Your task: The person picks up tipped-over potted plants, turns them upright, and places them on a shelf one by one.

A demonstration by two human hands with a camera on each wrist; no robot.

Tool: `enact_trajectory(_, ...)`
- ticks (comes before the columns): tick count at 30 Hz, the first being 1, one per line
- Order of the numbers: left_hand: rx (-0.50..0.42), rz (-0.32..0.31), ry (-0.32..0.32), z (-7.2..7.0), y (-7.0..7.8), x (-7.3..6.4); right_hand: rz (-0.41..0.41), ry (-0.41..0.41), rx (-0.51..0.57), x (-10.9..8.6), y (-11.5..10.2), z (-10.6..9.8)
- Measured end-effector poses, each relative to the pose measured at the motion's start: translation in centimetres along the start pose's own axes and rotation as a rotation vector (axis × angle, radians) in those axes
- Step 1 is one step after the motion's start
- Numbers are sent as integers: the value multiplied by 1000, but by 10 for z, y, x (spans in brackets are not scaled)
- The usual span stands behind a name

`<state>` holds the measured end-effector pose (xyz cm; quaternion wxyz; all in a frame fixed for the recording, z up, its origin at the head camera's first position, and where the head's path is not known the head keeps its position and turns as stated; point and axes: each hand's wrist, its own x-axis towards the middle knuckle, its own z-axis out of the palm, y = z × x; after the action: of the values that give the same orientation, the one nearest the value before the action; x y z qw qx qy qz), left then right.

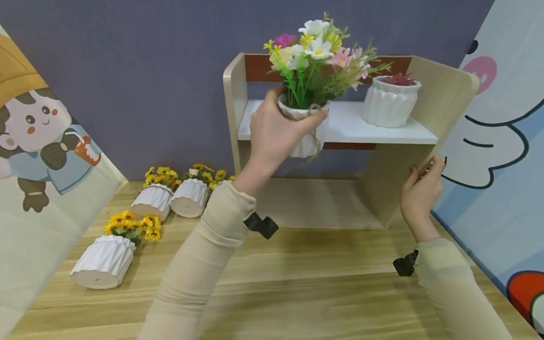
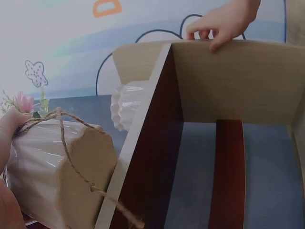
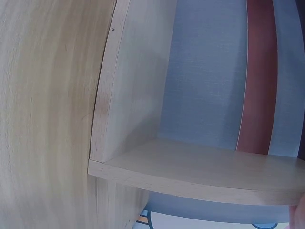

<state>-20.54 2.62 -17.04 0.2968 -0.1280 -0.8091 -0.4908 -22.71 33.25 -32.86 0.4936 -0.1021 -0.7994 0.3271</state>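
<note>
My left hand (image 1: 276, 130) grips a white fluted flowerpot (image 1: 303, 146) by its upper part, thumb across the front near the rim. White, pink, purple and yellow flowers rise from this pot, and a twine bow hangs from it. In the left wrist view the tilted flowerpot (image 2: 38, 167) shows its underside close to the front edge of the upper shelf board (image 2: 128, 157). At the right, my right hand (image 1: 422, 189) holds the front edge of the wooden shelf's side panel (image 1: 382, 184), thumb on the inner face. Only a sliver of the right hand (image 3: 298, 214) appears in the right wrist view.
A white pot with a reddish succulent (image 1: 391, 101) stands at the right of the upper board. Three white pots of yellow flowers lie on their sides at the left of the wooden table (image 1: 297, 293), the nearest pot (image 1: 104, 262) in front. A dark wall (image 1: 170, 71) rises behind.
</note>
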Motion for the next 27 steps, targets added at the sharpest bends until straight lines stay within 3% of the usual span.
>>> enact_trajectory(6, -11, -35, -27, 10, -2, 11, -2, 3, 0, 0, -2, -1)
enact_trajectory(11, -18, -25, -37, 20, -6, 20, -9, 8, 1, 0, -3, -1)
enact_trajectory(21, -7, -13, -34, 47, -10, 33, 16, -2, -10, -3, -5, -3)
enact_trajectory(27, 32, -12, 3, 62, -10, 36, 11, 12, -8, -3, -6, -1)
